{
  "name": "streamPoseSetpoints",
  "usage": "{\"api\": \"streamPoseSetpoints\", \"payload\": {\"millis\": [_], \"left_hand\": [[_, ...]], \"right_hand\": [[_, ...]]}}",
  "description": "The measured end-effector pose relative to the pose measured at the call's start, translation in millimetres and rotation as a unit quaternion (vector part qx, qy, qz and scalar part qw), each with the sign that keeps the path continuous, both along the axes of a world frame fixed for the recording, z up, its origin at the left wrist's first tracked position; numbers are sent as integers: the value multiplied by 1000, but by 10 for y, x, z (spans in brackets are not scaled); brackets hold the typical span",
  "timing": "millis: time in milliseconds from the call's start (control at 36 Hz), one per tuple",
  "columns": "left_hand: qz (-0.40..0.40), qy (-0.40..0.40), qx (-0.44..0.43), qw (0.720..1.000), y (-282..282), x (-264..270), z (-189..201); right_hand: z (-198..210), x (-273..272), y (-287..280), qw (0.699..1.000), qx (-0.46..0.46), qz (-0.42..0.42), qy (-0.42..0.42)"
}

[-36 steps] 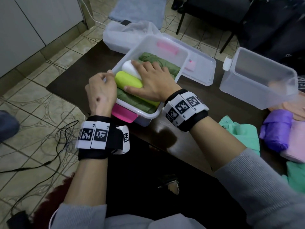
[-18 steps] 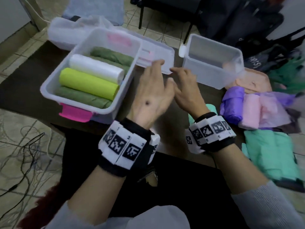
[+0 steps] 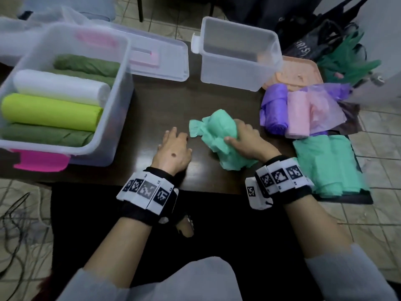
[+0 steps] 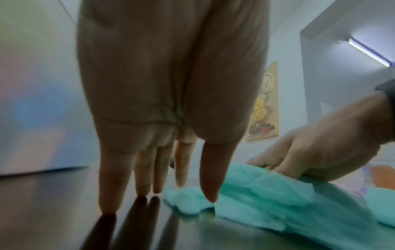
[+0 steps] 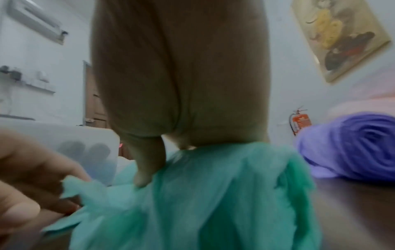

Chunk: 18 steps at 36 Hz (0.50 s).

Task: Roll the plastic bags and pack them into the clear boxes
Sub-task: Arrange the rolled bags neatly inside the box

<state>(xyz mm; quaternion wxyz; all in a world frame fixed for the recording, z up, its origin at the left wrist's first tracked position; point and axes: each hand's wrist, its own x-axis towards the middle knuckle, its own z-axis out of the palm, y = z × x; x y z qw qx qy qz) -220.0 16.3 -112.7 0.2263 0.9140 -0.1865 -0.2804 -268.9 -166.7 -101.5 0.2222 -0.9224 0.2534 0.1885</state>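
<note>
While the crumpled mint-green plastic bag [image 3: 219, 137] lies bunched on the dark glossy tabletop [image 3: 152, 109], the person's right hand [image 3: 247, 141] grips it from its 3 o'clock side, fingers curled over the top of the wad and thumb tucked into a fold on the near side. The left hand [image 3: 173, 149] rests at the bag's 9 o'clock, fingers straight and lightly spread, tips on the table; the left wrist view puts its thumb side just beside the bag's loose end, though whether skin meets plastic cannot be told. The bag's long axis runs from about 11 o'clock, where a twisted end [image 3: 195, 127] points toward the left hand, to 5 o'clock near the right wrist. The right hand is plainly the nearer and already has hold; the left would likely need only a short reach toward 3 o'clock to catch the free end and flatten the bag for rolling. At 10 o'clock stands the pink-latched clear plastic box [image 3: 121, 88] holding green, white and lime rolls; at 12 o'clock, an empty clear plastic box [image 3: 238, 77]. Purple and pink rolled bags [image 3: 282, 109] lie at 2 o'clock, well apart from the left hand.
</note>
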Motion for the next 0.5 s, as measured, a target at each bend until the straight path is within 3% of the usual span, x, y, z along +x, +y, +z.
{"api": "streamPoseSetpoints", "payload": {"millis": [83, 194, 333, 417, 500], "left_hand": [[22, -30, -36, 999, 68, 66, 44], [20, -96, -55, 994, 140, 155, 93], [-126, -147, -69, 979, 22, 317, 133], [-186, -151, -58, 969, -112, 396, 150], [-175, -120, -99, 972, -210, 463, 189]], "right_hand": [[31, 142, 94, 996, 9, 94, 7], [80, 307, 144, 987, 38, 155, 14], [175, 352, 56, 980, 166, 73, -85], [221, 331, -49, 979, 146, 31, -142], [215, 287, -141, 986, 84, 17, -146]]}}
